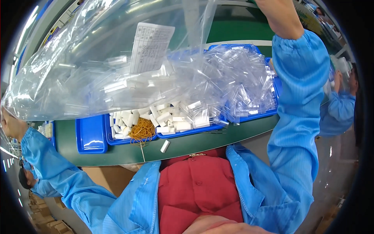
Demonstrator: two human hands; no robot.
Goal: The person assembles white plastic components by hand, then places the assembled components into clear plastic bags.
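Observation:
A large clear plastic bag [89, 50] stretches across the left and middle, with a white printed label [152, 46] on it. Inside are clear plastic tubes, and more clear tubes [241, 82] lie heaped over the blue tray at the right. At the far left my left hand [13, 126] is closed on the bag's lower corner, its fingers partly hidden by the picture's rim. My right arm reaches up to the top edge; only the wrist and part of my right hand [278, 15] show, and the fingers are out of view.
On the green table [117, 158] stand blue trays holding white cylindrical pieces [167, 117] and a bundle of tan rubber bands [142, 129]. A shallow blue tray [91, 136] is to their left. One white piece [165, 146] lies near the front edge. Co-workers sit at both sides.

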